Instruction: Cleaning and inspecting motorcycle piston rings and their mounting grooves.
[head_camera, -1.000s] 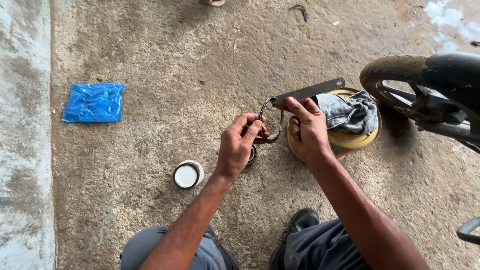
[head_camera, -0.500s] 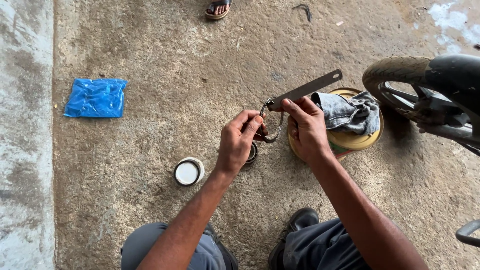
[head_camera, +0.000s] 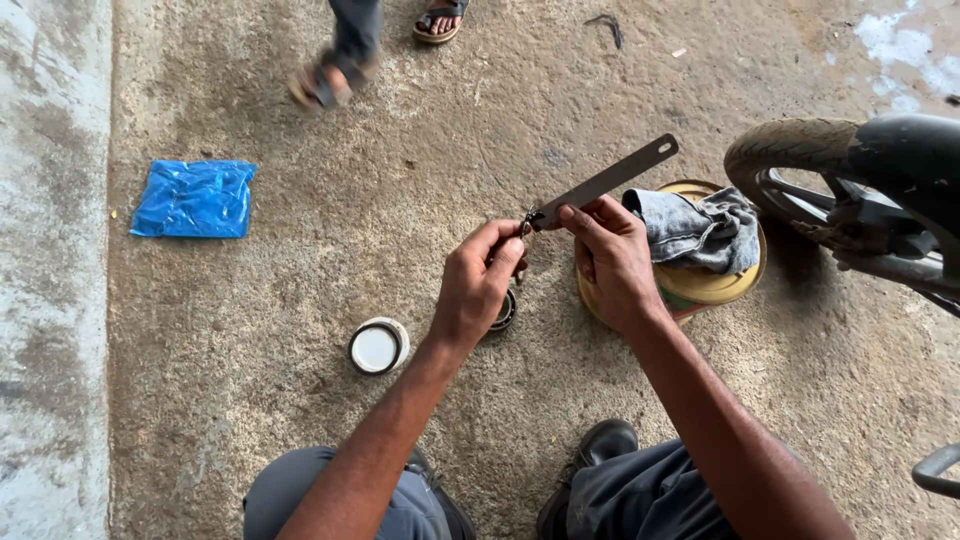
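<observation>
Looking down from the head view, you crouch over a rough concrete floor (head_camera: 300, 420) with both hands raised in front of you. Your right hand (head_camera: 612, 262) has its grip clenched on the near end of a long flat grey metal strip (head_camera: 605, 184), which slants up and away to the right, its far end with a small hole above a crumpled grey cloth (head_camera: 700, 228). Your left hand (head_camera: 478, 282) pinches its fingertips together right at the strip's near end, where a small dark metal piece (head_camera: 527, 218) sits; what exactly the fingers hold there is too small to tell. Just under your left hand, a dark round bearing-like ring (head_camera: 504, 312) lies on the floor. The cloth rests on a round yellow tin lid (head_camera: 712, 285) just beside your right hand. A small round white-topped container (head_camera: 377, 347) stands near your left wrist. A blue plastic bag (head_camera: 194, 198) lies well apart to the left. A black motorcycle wheel (head_camera: 800, 160) stands at the right. Another person's sandalled feet (head_camera: 325, 85) show at the top.
</observation>
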